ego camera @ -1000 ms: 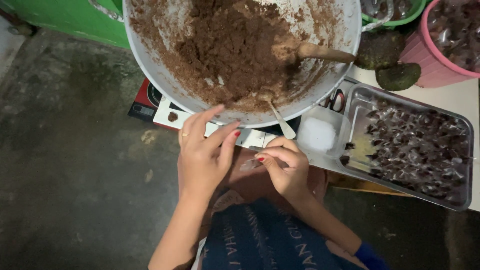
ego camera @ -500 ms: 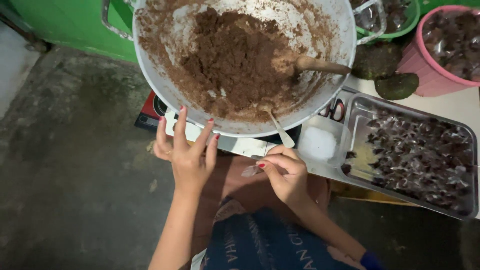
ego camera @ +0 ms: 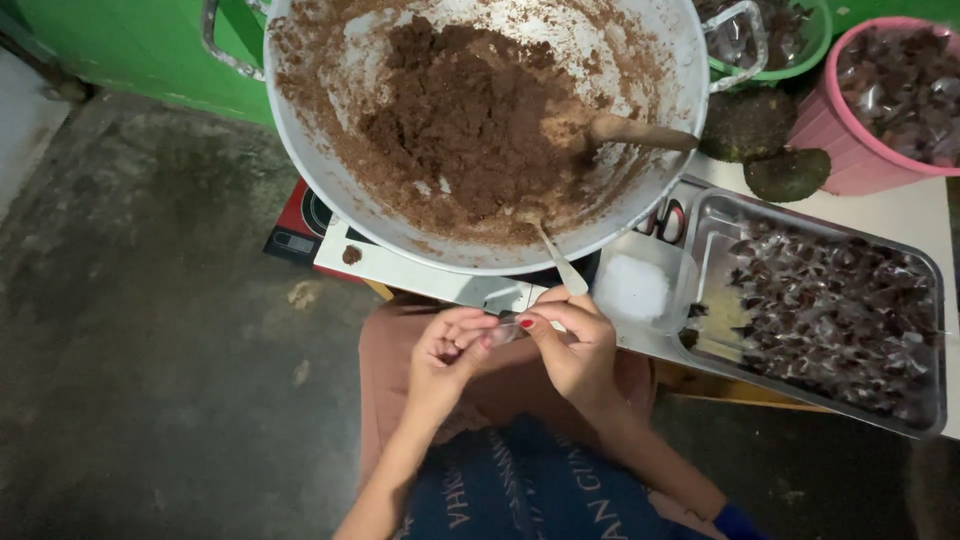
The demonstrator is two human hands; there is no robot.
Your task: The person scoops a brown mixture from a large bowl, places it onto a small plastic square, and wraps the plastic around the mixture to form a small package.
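My left hand [ego camera: 448, 352] and my right hand [ego camera: 572, 345] meet over my lap, both pinching a small clear plastic wrapper [ego camera: 503, 331] between the fingertips. What is inside the wrapper is too small to tell. Just above the hands a small metal spoon [ego camera: 557, 262] leans on the rim of a big white pan [ego camera: 330, 180] holding brown paste [ego camera: 470, 110]. A wooden spoon [ego camera: 640, 132] sticks into the paste at the right.
A metal tray [ego camera: 930, 300] of several wrapped dark sweets lies at the right, with a clear tub of white powder [ego camera: 640, 288] beside it. A pink bucket [ego camera: 850, 160], two dark lumps [ego camera: 790, 172] and a green basket [ego camera: 790, 55] stand behind. The pan rests on a white-and-red cooker [ego camera: 400, 272].
My left hand, spread open below the pan rim half a second ago, has curled in and joined the right hand on the wrapper. The view has shifted closer.
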